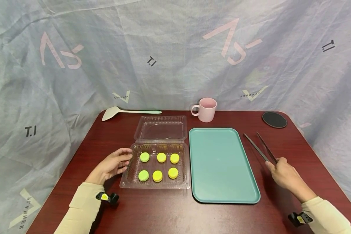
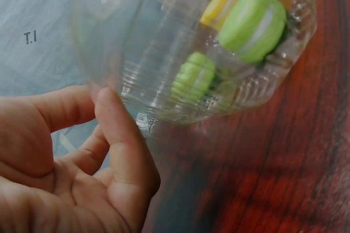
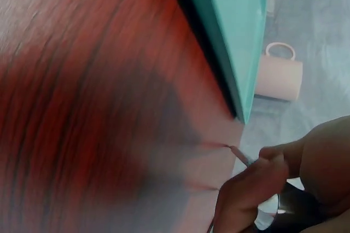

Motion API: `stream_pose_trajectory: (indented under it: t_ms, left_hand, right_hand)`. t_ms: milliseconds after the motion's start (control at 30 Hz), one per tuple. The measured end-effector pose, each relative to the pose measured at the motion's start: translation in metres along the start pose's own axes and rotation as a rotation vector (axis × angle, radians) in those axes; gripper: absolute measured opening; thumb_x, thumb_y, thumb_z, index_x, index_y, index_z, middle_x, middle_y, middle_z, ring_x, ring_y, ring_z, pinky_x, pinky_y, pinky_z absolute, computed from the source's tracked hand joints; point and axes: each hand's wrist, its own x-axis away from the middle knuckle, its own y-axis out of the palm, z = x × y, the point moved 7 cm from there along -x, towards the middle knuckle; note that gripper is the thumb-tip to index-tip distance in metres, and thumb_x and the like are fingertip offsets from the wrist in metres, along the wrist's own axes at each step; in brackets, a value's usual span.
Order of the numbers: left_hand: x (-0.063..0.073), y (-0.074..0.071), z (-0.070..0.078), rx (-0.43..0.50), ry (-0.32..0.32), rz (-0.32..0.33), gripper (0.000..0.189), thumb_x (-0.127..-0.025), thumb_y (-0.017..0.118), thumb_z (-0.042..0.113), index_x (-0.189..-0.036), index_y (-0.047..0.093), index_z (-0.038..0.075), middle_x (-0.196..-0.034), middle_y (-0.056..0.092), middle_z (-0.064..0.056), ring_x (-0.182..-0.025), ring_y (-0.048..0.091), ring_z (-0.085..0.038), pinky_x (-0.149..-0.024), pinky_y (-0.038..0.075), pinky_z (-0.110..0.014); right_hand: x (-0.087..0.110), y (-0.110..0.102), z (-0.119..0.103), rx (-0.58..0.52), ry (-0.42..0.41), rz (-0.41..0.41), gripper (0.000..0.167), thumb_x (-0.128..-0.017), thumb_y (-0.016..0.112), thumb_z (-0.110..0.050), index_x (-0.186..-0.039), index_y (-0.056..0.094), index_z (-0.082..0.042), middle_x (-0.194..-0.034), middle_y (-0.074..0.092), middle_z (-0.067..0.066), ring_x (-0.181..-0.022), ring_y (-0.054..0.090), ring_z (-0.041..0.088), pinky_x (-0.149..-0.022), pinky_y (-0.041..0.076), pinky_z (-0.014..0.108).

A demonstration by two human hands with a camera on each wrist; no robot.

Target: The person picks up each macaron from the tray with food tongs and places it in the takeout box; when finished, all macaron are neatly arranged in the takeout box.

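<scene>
A clear plastic container (image 1: pixel 158 186) stands on the table with its hinged lid folded back. Two green macarons (image 1: pixel 144 157) lie in its left column, with several yellow macarons (image 1: pixel 161 158) beside them. At the container's left edge is my left hand (image 1: pixel 111 165); in the left wrist view, thumb and forefinger tips (image 2: pixel 106 96) meet at the clear plastic, apparently pinching it. My right hand (image 1: pixel 286 175) grips long metal tongs (image 1: pixel 255 147), their two arms spread apart and pointing away, right of the green tray. Nothing sits between the tong tips.
The green rectangular tray (image 1: pixel 222 165) lies directly right of the container. Behind it stands a pink mug (image 1: pixel 207 110). A white spatula (image 1: pixel 114 112) rests along the back left edge, and a dark round coaster (image 1: pixel 274 119) at the back right. A grey curtain (image 1: pixel 175 58) hangs behind the table.
</scene>
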Motion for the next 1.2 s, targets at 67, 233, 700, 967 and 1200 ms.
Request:
stream_pose_trajectory:
  t_ms: [67,233,700,967,1200]
  left_hand:
    - [0.001,0.001,0.000,-0.003,-0.001,0.005,0.018,-0.099,0.065,0.016,-0.115,0.058,0.019,-0.091,0.056,0.002,-0.074,0.057,-0.007,-0.063,0.053,-0.019]
    - [0.001,0.002,0.001,0.002,-0.002,0.011,0.019,-0.100,0.064,0.014,-0.117,0.057,0.016,-0.091,0.056,0.002,-0.074,0.056,-0.007,-0.062,0.053,-0.019]
    - [0.003,0.002,0.003,0.012,0.001,0.012,0.023,-0.099,0.065,0.014,-0.119,0.056,0.014,-0.089,0.056,0.002,-0.073,0.057,-0.006,-0.062,0.053,-0.019]
    - [0.001,0.001,-0.001,0.002,-0.016,0.041,0.021,-0.099,0.064,0.012,-0.118,0.056,0.015,-0.088,0.056,0.001,-0.071,0.057,-0.006,-0.060,0.053,-0.018]
    - [0.001,-0.002,0.000,-0.042,-0.018,0.057,0.032,-0.099,0.065,0.016,-0.127,0.052,0.009,-0.093,0.056,0.000,-0.073,0.057,-0.007,-0.062,0.054,-0.020]
  right_hand:
    - [-0.001,0.001,0.002,0.011,0.008,0.004,0.064,-0.108,0.040,-0.030,-0.117,0.027,0.032,-0.090,0.052,0.046,-0.091,0.054,0.065,-0.075,0.047,0.065]
    - [-0.002,0.002,0.003,0.045,0.020,0.011,0.060,-0.105,0.046,-0.031,-0.104,0.033,0.028,-0.084,0.044,0.040,-0.084,0.053,0.058,-0.074,0.046,0.064]
    - [-0.003,0.010,0.005,0.136,0.090,-0.184,0.069,-0.095,0.052,-0.065,-0.094,0.046,0.004,-0.060,0.058,0.004,-0.064,0.058,0.026,-0.053,0.044,0.045]
    - [-0.006,0.015,0.008,0.173,0.073,-0.193,0.077,-0.091,0.055,-0.069,-0.100,0.048,0.008,-0.074,0.056,0.015,-0.070,0.060,0.034,-0.055,0.046,0.051]
    - [-0.009,0.013,0.008,0.180,0.048,-0.197,0.084,-0.090,0.052,-0.073,-0.101,0.048,0.010,-0.074,0.054,0.015,-0.068,0.059,0.032,-0.054,0.044,0.050]
